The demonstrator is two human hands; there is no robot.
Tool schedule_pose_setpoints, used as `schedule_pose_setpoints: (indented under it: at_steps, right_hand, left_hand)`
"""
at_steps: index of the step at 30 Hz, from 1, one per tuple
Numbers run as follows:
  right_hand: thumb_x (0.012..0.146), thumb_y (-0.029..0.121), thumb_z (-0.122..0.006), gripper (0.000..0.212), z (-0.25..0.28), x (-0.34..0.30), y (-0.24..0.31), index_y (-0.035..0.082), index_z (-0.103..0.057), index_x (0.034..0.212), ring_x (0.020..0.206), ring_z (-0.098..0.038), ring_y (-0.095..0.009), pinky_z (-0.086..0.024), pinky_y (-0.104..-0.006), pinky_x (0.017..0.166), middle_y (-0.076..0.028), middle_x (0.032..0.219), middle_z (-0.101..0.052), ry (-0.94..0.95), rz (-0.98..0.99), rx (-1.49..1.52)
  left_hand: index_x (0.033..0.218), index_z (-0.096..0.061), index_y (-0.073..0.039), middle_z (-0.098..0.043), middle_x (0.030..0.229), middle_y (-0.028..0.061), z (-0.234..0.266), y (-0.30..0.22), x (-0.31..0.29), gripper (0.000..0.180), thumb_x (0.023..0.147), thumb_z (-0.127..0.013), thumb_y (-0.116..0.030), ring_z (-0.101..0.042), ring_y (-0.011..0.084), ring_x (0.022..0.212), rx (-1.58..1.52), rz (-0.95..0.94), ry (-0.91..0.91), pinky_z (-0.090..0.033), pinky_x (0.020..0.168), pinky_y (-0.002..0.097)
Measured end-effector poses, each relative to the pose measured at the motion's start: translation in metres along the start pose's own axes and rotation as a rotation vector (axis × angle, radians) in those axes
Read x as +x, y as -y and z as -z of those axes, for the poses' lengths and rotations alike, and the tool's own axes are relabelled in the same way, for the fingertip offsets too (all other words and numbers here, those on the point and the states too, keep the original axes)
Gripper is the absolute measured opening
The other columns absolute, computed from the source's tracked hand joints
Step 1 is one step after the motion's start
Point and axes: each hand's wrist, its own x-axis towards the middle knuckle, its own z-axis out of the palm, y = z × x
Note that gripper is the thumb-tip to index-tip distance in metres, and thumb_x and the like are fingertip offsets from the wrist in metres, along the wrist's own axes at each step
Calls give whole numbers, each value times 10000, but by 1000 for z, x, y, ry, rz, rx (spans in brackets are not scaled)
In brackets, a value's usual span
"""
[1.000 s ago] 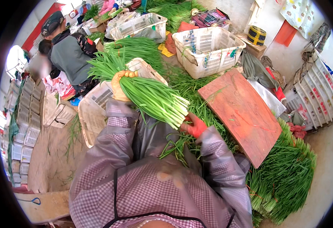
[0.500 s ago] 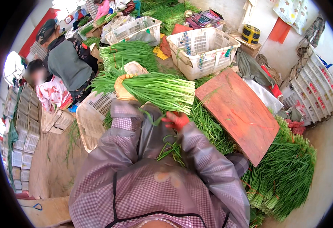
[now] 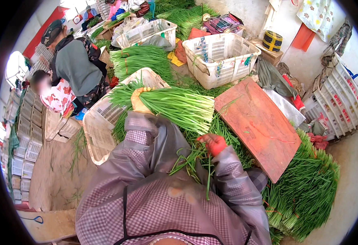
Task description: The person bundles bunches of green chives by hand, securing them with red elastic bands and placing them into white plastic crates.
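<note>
Both forearms, in translucent grey sleeve covers over a checked smock, extend forward from the lower edge. The left forearm reaches up and forward over a white slatted plastic crate (image 3: 101, 134); the right forearm bends inward and ends lower, nearer the body. The large bundle of green chives (image 3: 175, 105) lies roughly level across the middle of the view, leaf tips fanning left over the crate, cut ends forming a flat pale-green face at the right, just beside a reddish wooden board (image 3: 260, 122). The stalks are long, thin, straight and tightly aligned. The left hand (image 3: 139, 102), in a yellow glove, is closed around the bundle near its leafy end and carries it clear of the crate. The right hand (image 3: 213, 143), in a red glove, is curled shut below the bundle's cut end, pinching a few loose chive strands (image 3: 195, 161) that hang bent toward the smock; it does not touch the main bundle. Heaped chives (image 3: 305, 192) lie to the right of the board, and a white basket (image 3: 222, 59) stands beyond it.
</note>
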Motion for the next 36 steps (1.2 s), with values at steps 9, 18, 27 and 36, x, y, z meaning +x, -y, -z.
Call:
schedule_pose_setpoints:
  at_steps: [9, 18, 27, 36]
  right_hand:
    - [917, 276, -619, 377, 18, 21, 58, 48, -620, 1217, 982, -605, -150, -472, -285, 854, -97, 1042, -678, -85, 307, -164]
    - [909, 196, -592, 332, -31, 47, 0, 51, -617, 1206, 1047, -599, -176, -438, -293, 910, -92, 1115, -666, 33, 236, -235]
    - [783, 154, -728, 789, 1, 36, -10, 115, -324, 1459, 936, -638, -251, -514, -352, 770, -157, 1349, -500, 3, 11, -186]
    - [943, 182, -534, 189, 26, 13, 15, 32, -648, 963, 366, -233, -31, -202, -235, 357, 90, 484, -303, -134, -191, 436]
  left_hand:
    - [683, -520, -44, -575, 700, 86, -14, -21, -5, 96, 751, -519, -112, -558, 254, 719, 48, -99, 18, -486, 855, 403]
    - [678, -550, -45, -594, 683, 84, 8, -32, 6, 165, 815, -512, -129, -572, 230, 705, 38, -133, 248, -482, 879, 381]
    - [672, -557, -28, -583, 684, 63, 12, -58, 12, 160, 784, -567, -142, -550, 192, 694, -66, 108, 445, -451, 895, 355]
    - [650, -484, -85, -510, 663, 6, 7, -76, 18, 206, 776, -605, -194, -493, 148, 691, -110, 239, 605, -427, 843, 311]
